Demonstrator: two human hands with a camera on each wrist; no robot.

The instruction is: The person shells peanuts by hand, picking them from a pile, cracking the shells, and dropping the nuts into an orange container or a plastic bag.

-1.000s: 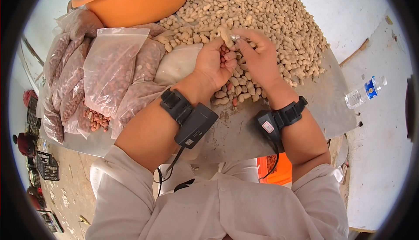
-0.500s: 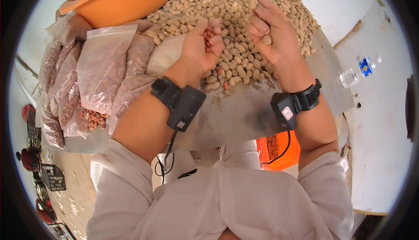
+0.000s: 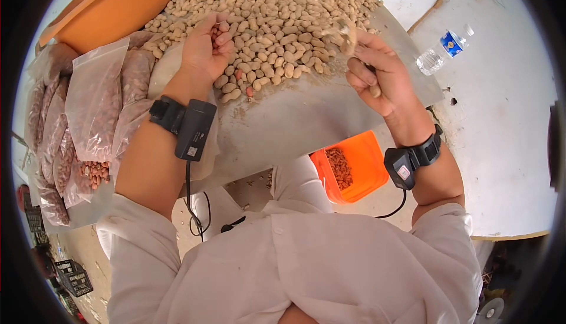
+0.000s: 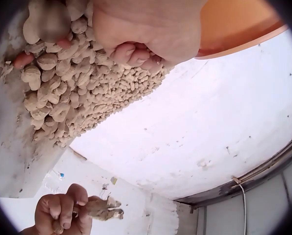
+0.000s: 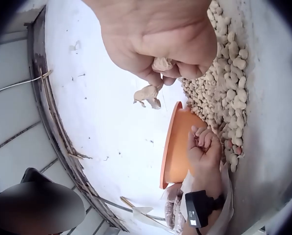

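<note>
From where I stand, the left grip [image 3: 204,51] curls round reddish kernels [image 3: 217,30] by the peanut heap [image 3: 280,26], while the right grip [image 3: 383,71] pinches a split shell [image 4: 102,209]

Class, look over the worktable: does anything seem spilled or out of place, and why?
Two small, reddish, shelled peanut kernels lie at the near edge of the heap of tan, unshelled peanuts. They look slightly out of place because everything immediately around them is unshelled.
</note>
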